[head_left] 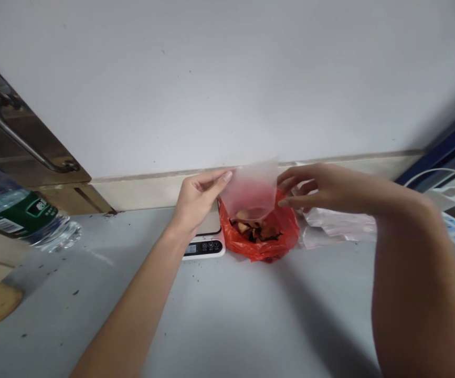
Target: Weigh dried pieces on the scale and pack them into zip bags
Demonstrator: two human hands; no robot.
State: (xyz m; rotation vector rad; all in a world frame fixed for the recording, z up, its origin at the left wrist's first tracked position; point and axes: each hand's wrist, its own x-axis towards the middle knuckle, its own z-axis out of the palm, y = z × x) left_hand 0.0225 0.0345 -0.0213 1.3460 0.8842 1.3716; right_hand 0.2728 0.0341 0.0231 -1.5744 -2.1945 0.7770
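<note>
- Drawing back offers us the most room, across the near worktop [227,325].
- Snagging the red bag [290,233] could spill its dry-looking pieces [256,233]; it sits between the scale [207,253] and loose plastic [341,223].
- Above it, our left hand [196,202] has its grip closed on the clear bag [253,191]; a slack pinch could drop it. Our right hand [309,184] has its fingers parted beside it, contact unclear.
- Just behind, the wall [211,94] limits reach.

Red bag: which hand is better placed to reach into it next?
Probably the right hand: its fingers are by the right rim of the red bag, while the left hand pinches the clear bag. Whether the right touches that bag is unclear.
</note>
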